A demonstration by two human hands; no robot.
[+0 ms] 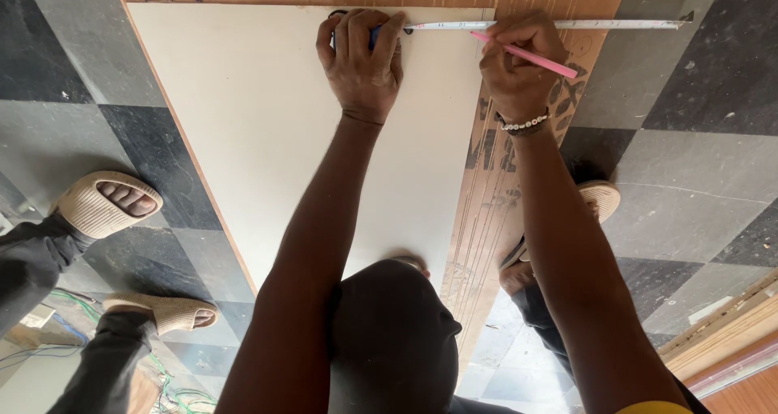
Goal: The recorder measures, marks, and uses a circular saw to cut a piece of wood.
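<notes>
White sheet [267, 130] lies on plywood board [519, 179], floor level. Left hand [362, 57] clamps tape measure [551, 25] at 12 o'clock; right hand [516, 66] grips pink pencil [527, 55], tip at tape. No mark visible yet.

No packages, labels, signs, screens — none visible.

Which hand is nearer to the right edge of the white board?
Right. The right hand, holding a pink pencil, sits over the white board at its right edge. The left hand presses the tape measure down further in on the board.
</notes>
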